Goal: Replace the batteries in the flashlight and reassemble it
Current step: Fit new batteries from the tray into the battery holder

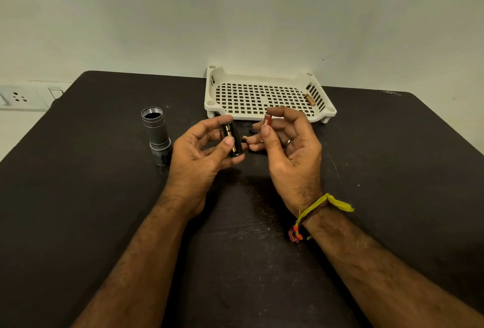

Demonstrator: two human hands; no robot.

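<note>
Black tabletop (104, 209) (wide margins) around hands (246, 144)

Flashlight body (156, 135) stands left, tray (267, 115) behind; table (78, 209) elsewhere open.

White letters "EV" show on the red battery (267, 119).

A: Surface?
B: Dark, near-black table (104, 196), matte, with pale scuffs and dust specks (densest near the middle). Rounded far corners.
A: Behind it?
B: Plain off-white wall (235, 13), bare, evenly lit, meeting the table's far edge.
A: Fixtures?
B: White socket plate (18, 97) at far left, just beside the table's corner, with a switch.
</note>
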